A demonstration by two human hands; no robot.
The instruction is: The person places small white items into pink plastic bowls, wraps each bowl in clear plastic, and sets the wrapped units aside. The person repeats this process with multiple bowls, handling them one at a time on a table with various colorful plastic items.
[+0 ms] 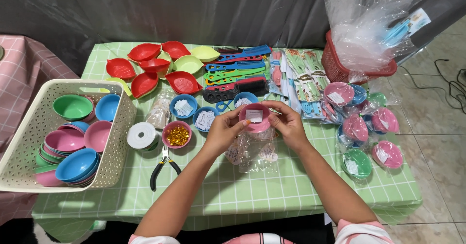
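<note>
Both grips, left hand (224, 130) and right hand (287, 122), seemingly around pink bowl (254, 117).

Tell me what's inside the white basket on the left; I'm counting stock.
The white basket holds stacked small bowls: a green one, blue ones and pink ones. The lower bowls in each stack are covered, so no full count is possible.

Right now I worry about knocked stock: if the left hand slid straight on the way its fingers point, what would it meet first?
The left hand points up-right at the pink bowl it already holds; beyond that, probably the right hand, though depth is unclear.
</note>
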